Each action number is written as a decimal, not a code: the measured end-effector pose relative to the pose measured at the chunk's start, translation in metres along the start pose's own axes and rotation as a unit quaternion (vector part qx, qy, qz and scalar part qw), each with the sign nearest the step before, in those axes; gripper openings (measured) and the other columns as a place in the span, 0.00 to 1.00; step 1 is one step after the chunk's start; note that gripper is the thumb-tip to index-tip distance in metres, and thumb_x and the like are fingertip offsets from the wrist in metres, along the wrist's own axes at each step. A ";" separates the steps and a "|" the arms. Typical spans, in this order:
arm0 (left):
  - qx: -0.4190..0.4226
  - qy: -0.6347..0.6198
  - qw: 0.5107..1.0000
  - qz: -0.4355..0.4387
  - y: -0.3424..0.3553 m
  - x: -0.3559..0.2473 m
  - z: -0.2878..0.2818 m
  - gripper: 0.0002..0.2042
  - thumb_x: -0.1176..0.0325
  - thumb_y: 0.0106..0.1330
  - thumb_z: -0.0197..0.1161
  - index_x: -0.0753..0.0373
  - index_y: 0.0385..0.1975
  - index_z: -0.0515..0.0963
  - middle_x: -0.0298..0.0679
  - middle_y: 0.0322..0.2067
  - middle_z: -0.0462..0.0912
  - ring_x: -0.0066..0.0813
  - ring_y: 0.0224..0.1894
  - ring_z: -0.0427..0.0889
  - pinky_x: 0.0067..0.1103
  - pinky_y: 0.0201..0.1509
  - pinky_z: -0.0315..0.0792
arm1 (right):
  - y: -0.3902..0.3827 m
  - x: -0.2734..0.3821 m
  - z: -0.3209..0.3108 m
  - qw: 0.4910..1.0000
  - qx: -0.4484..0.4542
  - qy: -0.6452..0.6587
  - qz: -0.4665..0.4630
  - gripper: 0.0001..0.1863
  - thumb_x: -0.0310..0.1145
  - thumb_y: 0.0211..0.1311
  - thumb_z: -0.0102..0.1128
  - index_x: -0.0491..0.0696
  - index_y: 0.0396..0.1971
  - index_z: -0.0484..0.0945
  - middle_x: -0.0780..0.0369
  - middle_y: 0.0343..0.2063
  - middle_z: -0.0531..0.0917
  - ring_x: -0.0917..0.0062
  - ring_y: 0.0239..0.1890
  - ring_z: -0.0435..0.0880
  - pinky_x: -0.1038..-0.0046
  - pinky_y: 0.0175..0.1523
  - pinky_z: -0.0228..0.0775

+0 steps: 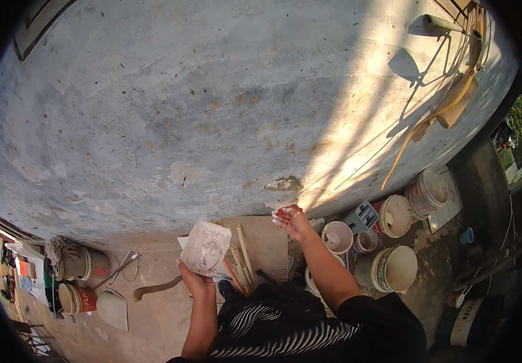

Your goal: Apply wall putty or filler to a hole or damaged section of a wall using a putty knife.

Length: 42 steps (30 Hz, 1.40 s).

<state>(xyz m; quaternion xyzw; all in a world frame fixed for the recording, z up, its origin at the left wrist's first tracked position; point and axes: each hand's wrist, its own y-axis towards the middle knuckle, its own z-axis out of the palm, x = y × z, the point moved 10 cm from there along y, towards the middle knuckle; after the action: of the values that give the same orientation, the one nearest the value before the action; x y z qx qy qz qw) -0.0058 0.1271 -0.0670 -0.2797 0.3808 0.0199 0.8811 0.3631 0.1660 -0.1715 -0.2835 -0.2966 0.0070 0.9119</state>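
My left hand (198, 282) is closed on the near edge of a shallow, whitish rectangular tub (207, 247), smeared inside with pale plaster. My right arm reaches forward to the low part of the weathered wall (170, 127). In my right hand (298, 226) is a small red putty spreader (287, 210), with white paste around it and on my fingers. Whether its edge touches the wall, I cannot tell. Just above it is a rough, chipped patch (285, 183) in the paint.
Buckets (396, 216) and a grey crate (364, 216) line the wall's foot at right. Wooden sticks (242, 257) and a curved handle (157, 289) lie near my feet. More buckets (78, 299) stand at left. Tools and an orange strap (403, 154) hang at upper right.
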 end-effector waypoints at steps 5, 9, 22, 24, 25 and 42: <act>0.012 -0.003 1.000 0.013 0.001 -0.004 -0.001 0.32 0.44 0.77 0.43 0.65 0.69 0.60 0.46 0.68 0.66 0.43 0.68 0.69 0.36 0.69 0.68 | 0.029 0.042 0.060 0.997 0.001 0.019 -0.070 0.04 0.23 0.71 0.40 0.42 0.39 0.66 0.45 0.42 0.79 0.52 0.48 0.84 0.49 0.56 0.80; 0.023 -0.015 0.999 0.022 -0.002 -0.012 0.006 0.33 0.44 0.77 0.43 0.65 0.69 0.59 0.46 0.68 0.66 0.43 0.68 0.69 0.36 0.69 0.68 | 0.028 0.063 0.080 0.991 0.072 -0.031 -0.106 0.05 0.21 0.70 0.39 0.43 0.39 0.66 0.45 0.44 0.79 0.52 0.50 0.82 0.49 0.59 0.78; 0.023 0.007 1.000 0.015 0.007 -0.001 0.004 0.35 0.41 0.74 0.46 0.64 0.70 0.59 0.46 0.68 0.66 0.43 0.67 0.70 0.38 0.67 0.71 | -0.038 0.126 0.099 0.982 0.129 -0.019 -0.133 0.13 0.27 0.71 0.44 0.39 0.47 0.76 0.49 0.44 0.84 0.59 0.47 0.84 0.54 0.57 0.79; 0.000 0.001 1.000 0.007 0.002 0.001 0.006 0.32 0.43 0.76 0.43 0.64 0.69 0.61 0.45 0.67 0.67 0.42 0.67 0.70 0.36 0.69 0.68 | -0.043 0.091 0.068 0.992 0.106 0.012 -0.073 0.13 0.28 0.72 0.44 0.41 0.48 0.76 0.50 0.43 0.84 0.59 0.47 0.85 0.53 0.56 0.79; 0.000 0.000 1.000 0.008 0.003 0.001 0.006 0.32 0.43 0.76 0.43 0.64 0.69 0.61 0.45 0.67 0.67 0.42 0.67 0.70 0.36 0.69 0.68 | -0.048 0.078 0.060 0.991 0.108 0.011 -0.073 0.13 0.28 0.72 0.44 0.41 0.48 0.76 0.50 0.43 0.84 0.59 0.47 0.85 0.53 0.56 0.79; -0.016 0.010 1.000 0.000 0.000 -0.002 -0.001 0.33 0.43 0.76 0.43 0.64 0.70 0.60 0.46 0.68 0.65 0.43 0.68 0.68 0.36 0.69 0.67 | 0.025 0.066 0.074 0.992 0.080 0.016 -0.095 0.06 0.20 0.70 0.40 0.41 0.38 0.68 0.45 0.45 0.79 0.51 0.51 0.82 0.49 0.59 0.78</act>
<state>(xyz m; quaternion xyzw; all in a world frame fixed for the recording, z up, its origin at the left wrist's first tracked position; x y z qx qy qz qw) -0.0081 0.1271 -0.0666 -0.2937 0.3894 0.0231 0.8727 0.3808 0.2368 -0.0995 -0.1798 -0.3058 -0.0606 0.9330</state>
